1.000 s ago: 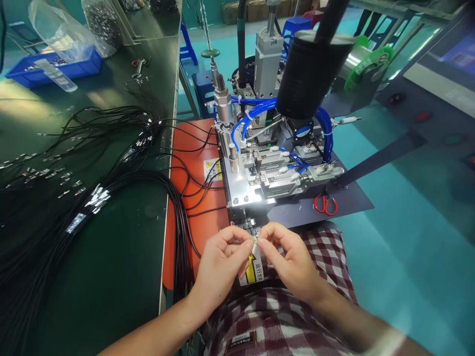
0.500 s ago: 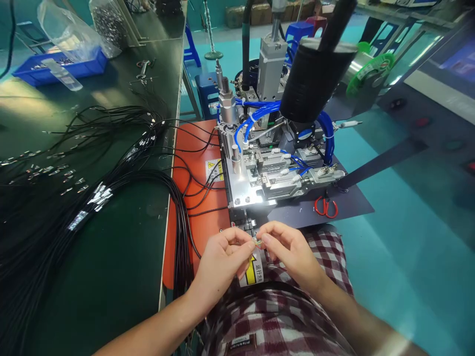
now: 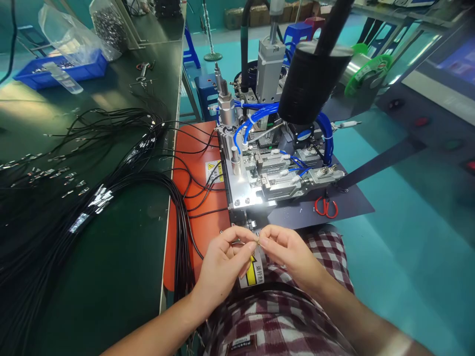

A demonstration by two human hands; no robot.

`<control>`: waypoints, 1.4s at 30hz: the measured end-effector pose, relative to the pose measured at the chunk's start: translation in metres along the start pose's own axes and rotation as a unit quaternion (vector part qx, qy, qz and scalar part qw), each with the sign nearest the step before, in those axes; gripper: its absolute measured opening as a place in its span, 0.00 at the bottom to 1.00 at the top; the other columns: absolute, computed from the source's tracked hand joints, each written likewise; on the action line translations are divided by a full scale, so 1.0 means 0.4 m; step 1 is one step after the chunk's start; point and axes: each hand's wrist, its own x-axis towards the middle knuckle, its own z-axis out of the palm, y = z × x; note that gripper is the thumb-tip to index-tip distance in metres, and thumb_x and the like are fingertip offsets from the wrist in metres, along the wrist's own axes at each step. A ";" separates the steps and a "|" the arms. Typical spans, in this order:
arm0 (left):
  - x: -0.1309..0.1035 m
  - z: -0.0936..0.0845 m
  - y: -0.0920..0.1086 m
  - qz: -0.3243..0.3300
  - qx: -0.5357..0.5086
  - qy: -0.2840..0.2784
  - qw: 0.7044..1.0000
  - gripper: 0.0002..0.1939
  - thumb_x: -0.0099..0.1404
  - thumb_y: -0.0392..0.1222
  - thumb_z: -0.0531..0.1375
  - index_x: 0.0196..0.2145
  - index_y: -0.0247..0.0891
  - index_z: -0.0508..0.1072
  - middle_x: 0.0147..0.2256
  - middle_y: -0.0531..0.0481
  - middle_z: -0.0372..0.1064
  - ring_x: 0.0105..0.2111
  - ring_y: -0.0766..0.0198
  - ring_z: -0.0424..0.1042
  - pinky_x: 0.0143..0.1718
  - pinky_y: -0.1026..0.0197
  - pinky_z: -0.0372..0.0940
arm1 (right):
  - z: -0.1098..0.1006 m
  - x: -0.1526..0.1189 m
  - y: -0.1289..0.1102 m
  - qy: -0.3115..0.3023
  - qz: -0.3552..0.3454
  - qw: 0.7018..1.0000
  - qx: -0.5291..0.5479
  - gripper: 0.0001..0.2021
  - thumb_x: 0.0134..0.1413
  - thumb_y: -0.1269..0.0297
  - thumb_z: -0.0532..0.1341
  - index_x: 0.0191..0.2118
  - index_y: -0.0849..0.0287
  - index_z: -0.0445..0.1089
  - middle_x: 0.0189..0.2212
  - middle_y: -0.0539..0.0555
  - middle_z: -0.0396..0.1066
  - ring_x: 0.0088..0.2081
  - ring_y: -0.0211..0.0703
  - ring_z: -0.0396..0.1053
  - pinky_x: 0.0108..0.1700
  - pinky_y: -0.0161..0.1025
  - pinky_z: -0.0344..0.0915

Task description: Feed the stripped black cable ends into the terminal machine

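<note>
My left hand is closed in a pinch at its thumb and forefinger, with a cable passing through its fingers. Opposite it, my right hand pinches the small wire ends that come out of the cable, and the fingertips of both hands almost touch. The wire ends are tiny and mostly covered by the fingers. Just beyond the hands stands a machine with a bright metal plate and blue air hoses. A white and yellow label lies below my fingers.
Bundles of black cables run from the dark green table over the orange board. Red-handled scissors lie to the right of the machine. A blue tray and a black cylinder are farther back.
My right hand's fingertips have closed in on the left ones, and less of the thin wires shows between them. Both hands otherwise stay in nearly the same place.
</note>
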 end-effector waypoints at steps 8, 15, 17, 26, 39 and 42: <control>0.015 -0.012 0.000 -0.061 0.014 0.003 0.998 0.12 0.64 0.48 0.58 0.30 0.37 0.63 0.11 0.65 0.46 0.12 0.76 0.42 0.14 0.71 0.40 | 0.017 -0.003 0.008 0.037 -0.043 0.998 -0.006 0.14 0.55 0.54 0.60 0.27 0.59 0.61 0.20 0.44 0.54 0.22 0.33 0.49 0.24 0.33 0.48; 0.024 -0.040 0.016 0.069 0.235 -0.003 0.970 0.07 0.62 0.38 0.58 0.39 0.40 0.64 0.30 0.57 0.62 0.23 0.72 0.61 0.21 0.69 0.56 | -0.019 0.037 0.014 0.045 -0.026 0.998 -0.047 0.13 0.54 0.55 0.60 0.28 0.59 0.62 0.19 0.43 0.54 0.20 0.33 0.48 0.21 0.33 0.45; 0.032 -0.052 0.011 0.145 0.341 0.022 0.929 0.02 0.63 0.34 0.57 0.35 0.38 0.68 0.30 0.55 0.63 0.27 0.70 0.64 0.28 0.67 0.60 | -0.030 0.055 0.018 0.054 -0.031 0.997 -0.054 0.13 0.53 0.55 0.60 0.27 0.59 0.62 0.19 0.43 0.53 0.20 0.33 0.48 0.21 0.34 0.44; 0.079 -0.097 -0.032 0.315 0.470 -0.027 0.824 0.14 0.67 0.30 0.51 0.47 0.34 0.72 0.35 0.48 0.63 0.35 0.67 0.67 0.37 0.66 0.65 | -0.050 0.097 0.042 0.054 -0.027 0.995 -0.078 0.13 0.54 0.55 0.59 0.27 0.59 0.62 0.17 0.43 0.54 0.20 0.33 0.49 0.21 0.33 0.45; 0.076 -0.093 -0.035 0.317 0.545 -0.031 0.775 0.16 0.66 0.29 0.50 0.47 0.30 0.72 0.36 0.44 0.60 0.32 0.63 0.67 0.33 0.62 0.67 | -0.058 0.101 0.057 0.052 -0.025 0.994 -0.098 0.11 0.56 0.57 0.58 0.28 0.59 0.62 0.18 0.43 0.54 0.20 0.34 0.50 0.21 0.33 0.48; 0.076 -0.092 -0.036 0.317 0.554 -0.031 0.769 0.16 0.66 0.29 0.50 0.48 0.31 0.71 0.36 0.45 0.60 0.31 0.64 0.67 0.32 0.62 0.67 | -0.058 0.095 0.056 0.053 -0.028 0.993 -0.099 0.11 0.56 0.57 0.58 0.29 0.58 0.62 0.19 0.44 0.55 0.20 0.34 0.51 0.21 0.33 0.49</control>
